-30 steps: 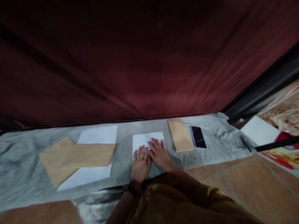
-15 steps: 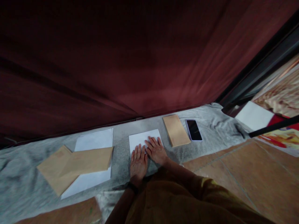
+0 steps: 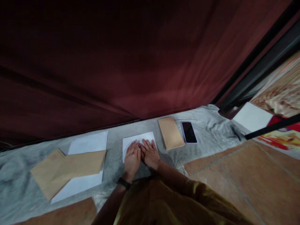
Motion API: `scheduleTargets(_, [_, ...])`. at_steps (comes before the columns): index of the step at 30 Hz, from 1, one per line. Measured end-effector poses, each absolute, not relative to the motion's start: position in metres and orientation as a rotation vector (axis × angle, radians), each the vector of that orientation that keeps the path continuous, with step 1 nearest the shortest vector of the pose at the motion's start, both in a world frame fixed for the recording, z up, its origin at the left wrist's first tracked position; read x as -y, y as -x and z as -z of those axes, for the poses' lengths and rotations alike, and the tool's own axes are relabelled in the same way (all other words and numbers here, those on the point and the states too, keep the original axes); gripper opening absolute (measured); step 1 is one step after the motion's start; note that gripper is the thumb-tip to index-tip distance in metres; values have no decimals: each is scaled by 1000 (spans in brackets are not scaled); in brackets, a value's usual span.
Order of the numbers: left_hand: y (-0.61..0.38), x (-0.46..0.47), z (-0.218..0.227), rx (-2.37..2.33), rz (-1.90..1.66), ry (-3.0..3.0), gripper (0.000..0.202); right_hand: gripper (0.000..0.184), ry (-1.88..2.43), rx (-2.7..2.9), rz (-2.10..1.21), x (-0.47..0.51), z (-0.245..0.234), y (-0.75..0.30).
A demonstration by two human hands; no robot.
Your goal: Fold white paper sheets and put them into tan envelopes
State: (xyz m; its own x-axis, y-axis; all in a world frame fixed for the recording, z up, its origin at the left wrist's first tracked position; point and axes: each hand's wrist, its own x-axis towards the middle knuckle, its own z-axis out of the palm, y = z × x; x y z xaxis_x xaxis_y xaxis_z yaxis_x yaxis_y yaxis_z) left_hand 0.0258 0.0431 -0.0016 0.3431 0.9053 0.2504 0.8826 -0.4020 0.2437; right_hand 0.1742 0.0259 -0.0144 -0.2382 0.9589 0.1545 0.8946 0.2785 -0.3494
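Observation:
A small white sheet of paper lies on the grey cloth in front of me. My left hand rests flat on it with fingers stretched out and a dark band on the wrist. Beside it, my right hand presses flat on the same sheet, fingers spread. The two hands touch side by side over the paper's near part and hold nothing.
Left of the hands, brown envelopes lie over larger white sheets. To the right sit a brown envelope stack and a dark phone. A dark red curtain hangs behind. Brown floor tiles lie at right.
My left hand has slid forward onto the white sheet, closer to my right hand. The view has shifted slightly, with everything drifting left.

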Motion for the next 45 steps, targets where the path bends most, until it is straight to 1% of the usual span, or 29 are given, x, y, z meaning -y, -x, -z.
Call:
scheduleTargets(2, [-39,-64,0,-1640,-552,-2534,52,53,1671,2235,-263,-26,16,-175])
scheduleTargets(5, [-50,-84,5,-1651,-444,-2534,52,55,1659,2227,-250,-26,18,-174])
scheduleTargets(9, [-43,-85,16,-1676,-381,-2552,55,48,1666,2159,-210,-25,20,-175])
scheduleTargets(12, [-31,-76,19,-1727,-391,-2555,59,46,1716,2087,-193,-23,22,-182])
scheduleTargets(18, [-15,-63,16,-1870,-412,-2470,63,58,1874,1988,-182,-17,25,-201])
scheduleTargets(21, [-11,-60,17,-1898,-451,-2456,64,59,1948,1964,-202,-22,19,-198])
scheduleTargets(26, [-10,-59,19,-1896,-452,-2450,62,55,1823,2054,-184,-50,6,-175])
scheduleTargets(31, [-11,-58,18,-1889,-461,-2456,62,50,1773,2114,-168,-67,8,-167])
scheduleTargets(39, [-9,-57,17,-1882,-488,-2491,63,58,1920,1988,-161,-56,21,-196])
scheduleTargets(45, [-8,-58,19,-1868,-576,-2488,64,60,1949,1954,-135,-52,23,-202])
